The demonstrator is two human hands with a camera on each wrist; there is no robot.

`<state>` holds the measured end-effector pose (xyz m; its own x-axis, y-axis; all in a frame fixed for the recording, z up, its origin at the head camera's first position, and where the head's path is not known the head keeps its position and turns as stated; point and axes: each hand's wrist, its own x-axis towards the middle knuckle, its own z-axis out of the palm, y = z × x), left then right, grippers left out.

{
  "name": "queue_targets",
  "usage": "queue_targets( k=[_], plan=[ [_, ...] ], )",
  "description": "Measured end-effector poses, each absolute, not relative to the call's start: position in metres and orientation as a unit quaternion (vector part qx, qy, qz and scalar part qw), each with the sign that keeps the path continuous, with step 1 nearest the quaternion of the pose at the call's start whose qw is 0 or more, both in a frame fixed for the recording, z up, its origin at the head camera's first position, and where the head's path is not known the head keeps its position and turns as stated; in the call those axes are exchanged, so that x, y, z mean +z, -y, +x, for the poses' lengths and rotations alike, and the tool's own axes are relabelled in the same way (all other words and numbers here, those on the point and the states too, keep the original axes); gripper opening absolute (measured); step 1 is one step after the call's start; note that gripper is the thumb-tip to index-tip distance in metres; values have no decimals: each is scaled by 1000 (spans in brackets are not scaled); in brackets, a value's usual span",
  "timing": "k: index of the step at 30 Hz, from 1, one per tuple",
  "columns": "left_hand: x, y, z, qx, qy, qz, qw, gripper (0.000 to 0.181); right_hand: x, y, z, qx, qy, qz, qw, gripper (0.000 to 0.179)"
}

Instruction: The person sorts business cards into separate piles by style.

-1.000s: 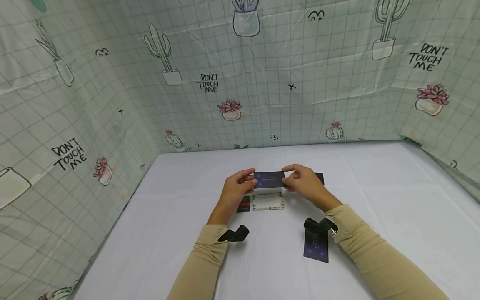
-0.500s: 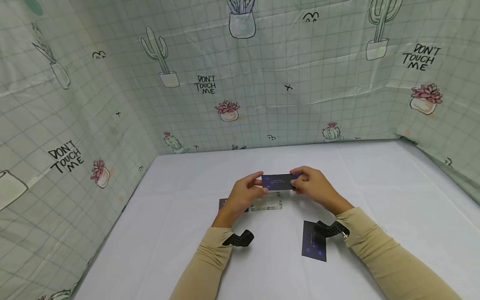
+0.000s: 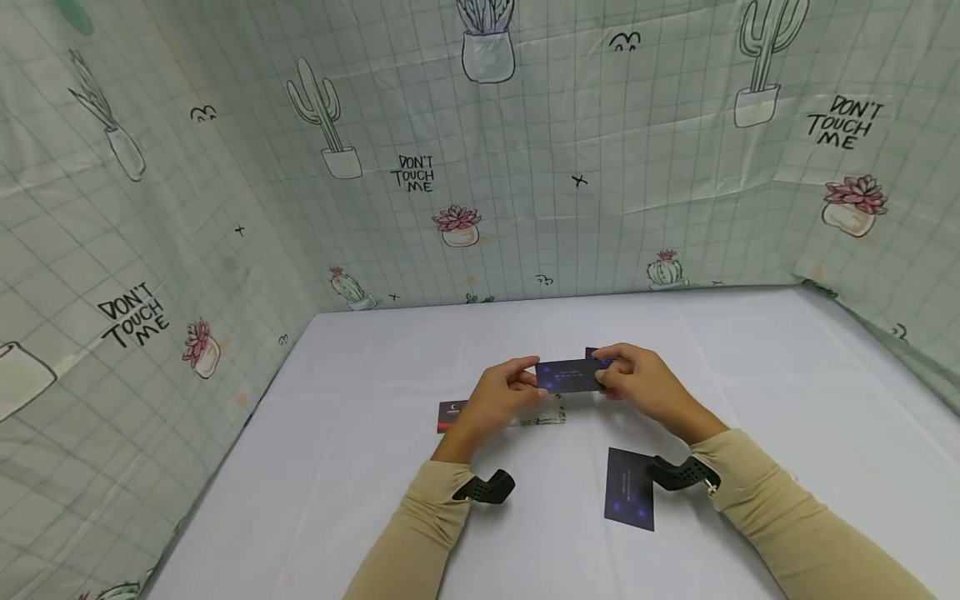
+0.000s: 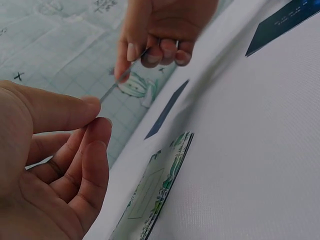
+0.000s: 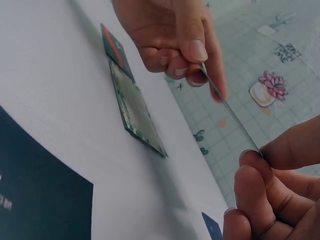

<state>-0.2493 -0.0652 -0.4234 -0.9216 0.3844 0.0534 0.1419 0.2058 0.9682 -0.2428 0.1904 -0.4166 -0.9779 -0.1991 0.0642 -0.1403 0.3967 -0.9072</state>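
Between my hands, raised over the table, is a dark blue card (image 3: 567, 377) with small print and blue glowing spots. My left hand (image 3: 501, 402) pinches its left end between thumb and forefinger. The right end is pinched by my right hand (image 3: 651, 390). Both wrist views show this card edge-on, as a thin line. Below it lies a white card with a leafy border (image 4: 150, 192), partly hidden by my left hand in the head view. Beside that is a black card with a red stripe (image 5: 116, 51), also partly covered.
Another dark blue card (image 3: 592, 353) lies behind my right hand, mostly hidden. A further dark blue card (image 3: 628, 490) lies near my right wrist, turned lengthwise toward me. The white table (image 3: 360, 367) is enclosed by cactus-print cloth (image 3: 525, 225) at back and sides.
Both hands have carried the held card to the right and slightly nearer me. The left hand now covers more of the leafy card, and the black card's left part has come into view.
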Motion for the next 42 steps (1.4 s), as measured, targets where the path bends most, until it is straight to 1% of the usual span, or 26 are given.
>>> queue_targets(
  k=[9, 16, 20, 23, 30, 38, 42],
  plan=[
    [-422, 55, -247, 561, -801, 191, 82, 58, -418, -198, -236, -525, -843, -111, 19, 43],
    [-418, 44, -244, 524, -824, 200, 80, 58, -418, -209, -231, -496, -862, -107, 8, 40],
    [-418, 40, -243, 511, -834, 197, 71, 58, -419, -213, -232, -500, -859, -111, 13, 40],
    [-418, 39, -242, 509, -835, 196, 74, 59, -418, -216, -233, -493, -863, -109, 18, 40],
    [-416, 31, -245, 498, -837, 211, 82, 60, -414, -223, -234, -476, -872, -110, 9, 40],
    [-418, 21, -245, 452, -859, 224, 87, 58, -419, -230, -230, -477, -873, -99, 15, 41],
    [-420, 17, -245, 410, -877, 235, 81, 57, -425, -233, -229, -474, -875, -98, 11, 41]
  ],
)
